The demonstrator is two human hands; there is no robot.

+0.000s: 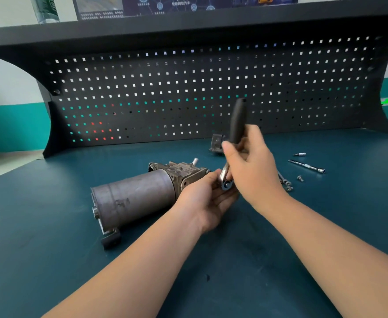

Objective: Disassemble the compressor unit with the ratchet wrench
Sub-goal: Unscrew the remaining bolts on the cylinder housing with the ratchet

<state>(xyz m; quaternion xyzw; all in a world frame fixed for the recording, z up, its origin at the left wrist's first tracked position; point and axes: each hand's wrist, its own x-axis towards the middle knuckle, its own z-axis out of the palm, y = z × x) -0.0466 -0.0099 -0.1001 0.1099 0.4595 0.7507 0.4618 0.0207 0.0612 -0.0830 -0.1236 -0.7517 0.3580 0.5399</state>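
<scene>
While the right hand (252, 171) grips the ratchet wrench (232, 143) handle-up, the left hand (205, 198), fingers loosely cupped, touches its head at 3 o'clock of the compressor unit (138, 198), lying mid-table. Likely resetting the tool; next: seat it on a remaining bolt. Loose bolts (288, 185) sit further right.

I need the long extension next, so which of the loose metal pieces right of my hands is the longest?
The slim extension bar, lying at a slant on the mat. The socket bit behind it and the bolt in front are mere stubs.

dull grey metal compressor unit (133, 198), shiny steel ratchet wrench (227, 180) with matt black handle.
</scene>
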